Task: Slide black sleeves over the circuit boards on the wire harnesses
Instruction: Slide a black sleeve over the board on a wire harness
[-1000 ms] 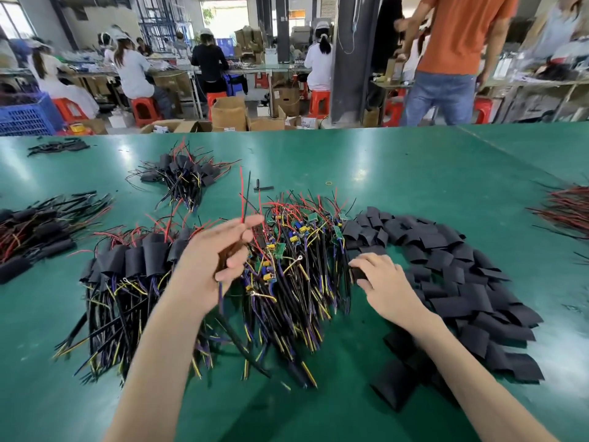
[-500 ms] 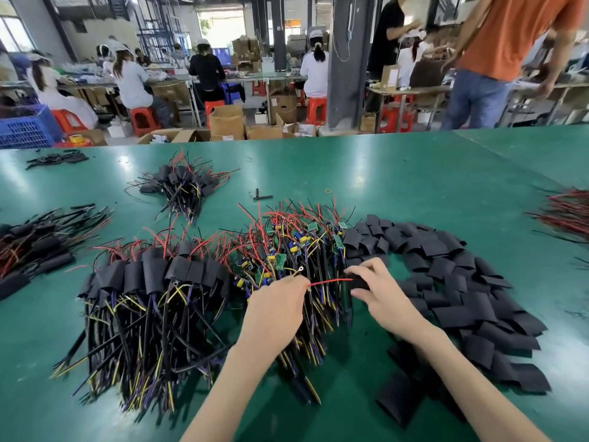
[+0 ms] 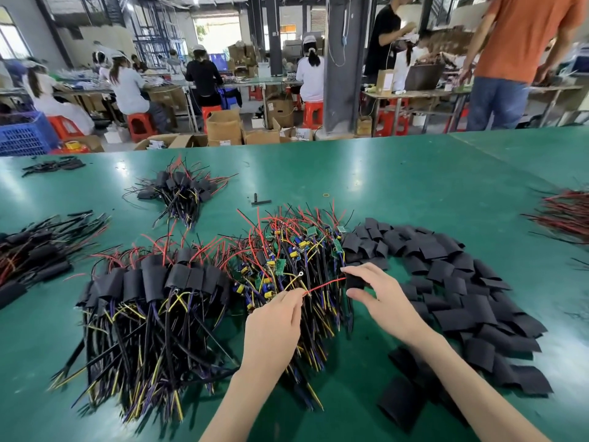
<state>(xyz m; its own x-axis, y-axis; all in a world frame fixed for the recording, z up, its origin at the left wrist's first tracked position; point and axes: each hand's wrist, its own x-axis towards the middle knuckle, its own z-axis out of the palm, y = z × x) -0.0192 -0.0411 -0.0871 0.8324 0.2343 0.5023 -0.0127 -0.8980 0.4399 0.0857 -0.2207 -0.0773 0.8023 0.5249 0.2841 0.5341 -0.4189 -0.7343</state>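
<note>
A heap of bare wire harnesses (image 3: 296, 260) with small green circuit boards lies in the middle of the green table (image 3: 414, 186). My left hand (image 3: 277, 317) pinches the end of a red wire (image 3: 325, 284) over this heap. The wire runs right into a black sleeve (image 3: 354, 281) that my right hand (image 3: 379, 298) pinches between thumb and fingers. A big pile of loose black sleeves (image 3: 452, 282) spreads to the right. A row of sleeved harnesses (image 3: 153, 282) lies to the left.
More sleeved bundles lie at the far left (image 3: 35, 256) and the back (image 3: 181, 189). Red and black wires (image 3: 564, 218) sit at the right edge. A small black part (image 3: 259, 200) lies behind the heap. Seated workers, stools and boxes fill the background.
My left hand came down from holding a harness upright and now pinches a red wire low over the heap. My right hand lifted a sleeve, and the wire now runs into it.
</note>
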